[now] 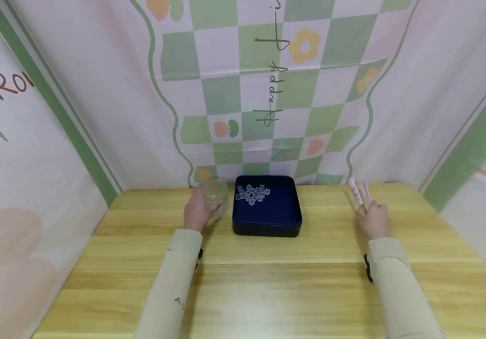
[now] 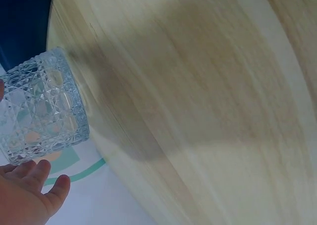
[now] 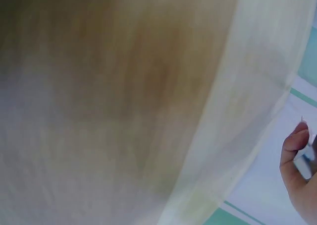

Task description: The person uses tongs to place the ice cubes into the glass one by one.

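Note:
In the head view my left hand (image 1: 197, 209) holds a clear glass (image 1: 215, 191) with a cut diamond pattern, left of a dark blue tray. The left wrist view shows the patterned wall of the glass (image 2: 44, 106), with fingers (image 2: 37, 178) along one side and a fingertip at the other. Over the right part of the table, my right hand (image 1: 375, 220) grips pink tongs (image 1: 354, 190), their two arms spread apart and pointing toward the back. Only the thumb side of this hand (image 3: 297, 160) shows in the right wrist view.
Several small clear cubes (image 1: 252, 194) lie in the back left part of the dark blue tray (image 1: 268, 229). The tray stands near the back edge of the wooden table (image 1: 268, 292). A green-checked curtain (image 1: 259, 94) hangs behind it, with printed cloth at both sides.

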`<state>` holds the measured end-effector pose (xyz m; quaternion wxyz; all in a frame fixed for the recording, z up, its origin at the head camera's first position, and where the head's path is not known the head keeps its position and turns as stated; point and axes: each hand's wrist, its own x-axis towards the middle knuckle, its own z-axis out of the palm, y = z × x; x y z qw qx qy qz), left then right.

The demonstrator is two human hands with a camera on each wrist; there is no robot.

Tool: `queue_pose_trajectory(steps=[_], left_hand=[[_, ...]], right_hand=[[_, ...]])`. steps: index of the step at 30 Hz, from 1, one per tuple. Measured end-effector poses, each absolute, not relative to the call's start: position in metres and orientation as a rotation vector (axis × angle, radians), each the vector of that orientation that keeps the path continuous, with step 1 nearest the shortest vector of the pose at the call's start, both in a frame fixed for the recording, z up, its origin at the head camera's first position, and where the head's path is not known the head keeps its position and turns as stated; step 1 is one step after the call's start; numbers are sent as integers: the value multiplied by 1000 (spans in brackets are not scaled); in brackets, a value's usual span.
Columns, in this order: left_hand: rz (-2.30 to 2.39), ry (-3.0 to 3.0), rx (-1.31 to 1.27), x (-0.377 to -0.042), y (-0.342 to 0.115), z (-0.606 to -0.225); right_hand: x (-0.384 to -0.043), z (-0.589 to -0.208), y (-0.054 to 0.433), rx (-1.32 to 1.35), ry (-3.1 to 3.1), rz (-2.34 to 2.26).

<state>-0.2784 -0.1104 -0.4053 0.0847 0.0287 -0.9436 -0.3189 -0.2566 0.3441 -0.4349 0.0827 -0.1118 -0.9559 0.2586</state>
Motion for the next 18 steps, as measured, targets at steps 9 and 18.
queue_pose_trajectory(steps=[9,18], left_hand=[[-941,-2822,86,-277,-111,-404],[-946,-2795,64,-277,-113,-406]], right_hand=[[-258,-430,336,-246,-2779,742],[-266,-408,320,-64,-2692,779]])
